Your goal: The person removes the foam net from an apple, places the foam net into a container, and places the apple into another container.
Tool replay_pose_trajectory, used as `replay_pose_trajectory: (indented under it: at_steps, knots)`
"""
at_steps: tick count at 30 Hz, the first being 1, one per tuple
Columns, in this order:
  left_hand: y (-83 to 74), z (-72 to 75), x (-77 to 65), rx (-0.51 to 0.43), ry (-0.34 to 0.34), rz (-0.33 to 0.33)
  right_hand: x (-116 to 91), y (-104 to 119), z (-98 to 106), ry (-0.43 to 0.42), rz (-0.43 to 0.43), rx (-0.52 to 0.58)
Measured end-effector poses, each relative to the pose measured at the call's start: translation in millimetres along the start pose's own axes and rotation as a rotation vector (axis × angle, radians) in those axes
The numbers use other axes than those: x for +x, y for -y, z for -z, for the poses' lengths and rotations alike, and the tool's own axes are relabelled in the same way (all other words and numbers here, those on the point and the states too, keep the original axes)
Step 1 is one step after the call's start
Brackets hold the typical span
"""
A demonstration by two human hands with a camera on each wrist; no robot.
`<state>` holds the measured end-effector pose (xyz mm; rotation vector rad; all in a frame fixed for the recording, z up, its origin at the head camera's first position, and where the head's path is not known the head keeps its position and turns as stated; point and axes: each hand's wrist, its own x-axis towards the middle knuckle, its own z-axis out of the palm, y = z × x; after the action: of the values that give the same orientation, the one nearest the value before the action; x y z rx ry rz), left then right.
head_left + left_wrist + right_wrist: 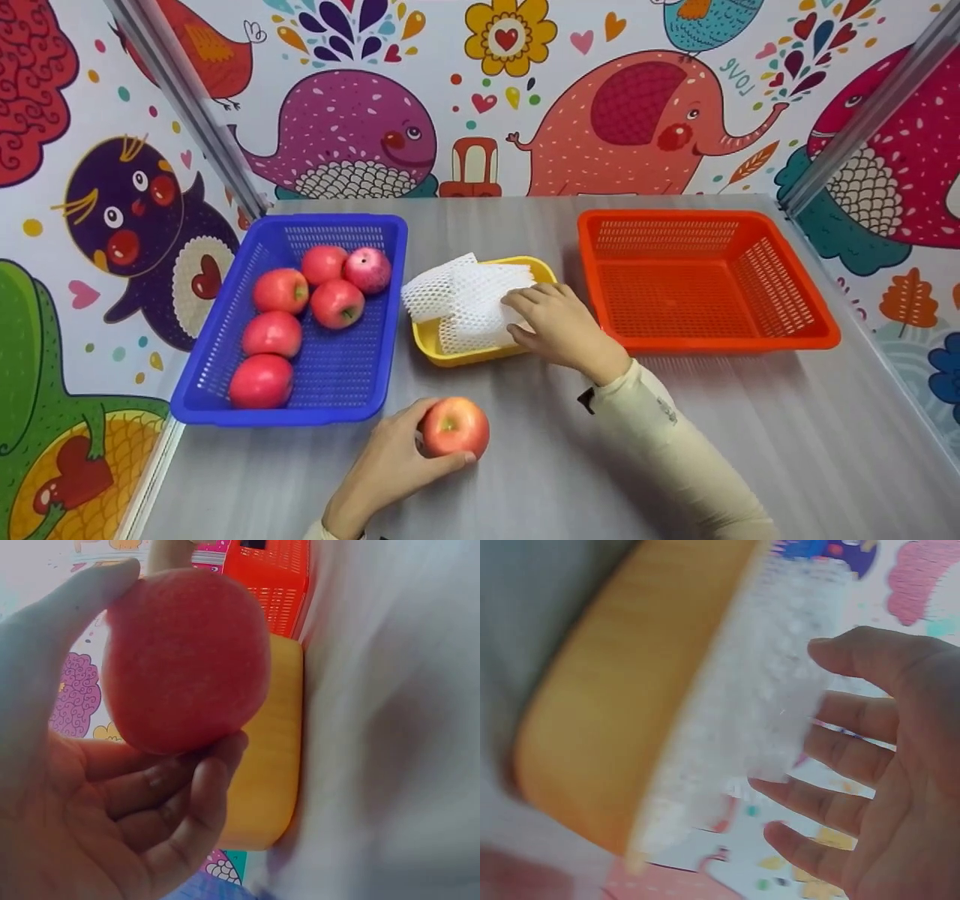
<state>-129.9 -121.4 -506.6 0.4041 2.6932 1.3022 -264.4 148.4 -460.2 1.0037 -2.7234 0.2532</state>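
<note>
My left hand [397,457] grips a red apple [456,427] between thumb and fingers, in front of the yellow basket. In the left wrist view the apple [187,664] fills the space between thumb and curled fingers. My right hand [559,326] reaches over the right side of the yellow basket [450,361], fingers at the white foam net sleeves [480,307] heaped in it. The right wrist view shows that hand [877,757] with thumb and fingers spread apart beside the foam net [757,690]; whether the fingertips touch it is hard to tell.
At the left stands a blue basket [322,415] with several red apples [261,381] in it. An orange-red basket [720,345] stands at the right, nothing visible inside. Printed walls and metal posts [191,105] bound the grey table [525,465].
</note>
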Motion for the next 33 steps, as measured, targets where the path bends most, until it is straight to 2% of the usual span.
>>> replay_pose_trajectory:
  at_steps: [4,11,16,19,25,33]
  knots:
    - [-1.6,-0.6,0.6,-0.003,0.016,0.004,-7.9,4.9,19.4,-0.067,0.043,-0.024]
    - [-3.4,-0.5,1.0,0.018,0.002,-0.012,-23.5,11.4,42.8,-0.132,0.087,-0.035]
    - [-2.9,-2.7,1.0,0.024,-0.022,-0.063,-38.9,15.5,51.4,-0.197,0.121,-0.032]
    - [-3.4,-3.1,0.7,0.022,-0.026,-0.073,-49.6,18.6,54.6,-0.201,0.118,-0.033]
    - [-4.2,-2.3,-0.6,0.019,-0.014,-0.045,-67.5,21.9,55.9,-0.194,0.111,-0.045]
    - [-5.4,-1.0,0.7,0.029,0.001,-0.031,-76.9,20.8,57.3,-0.175,0.08,-0.06]
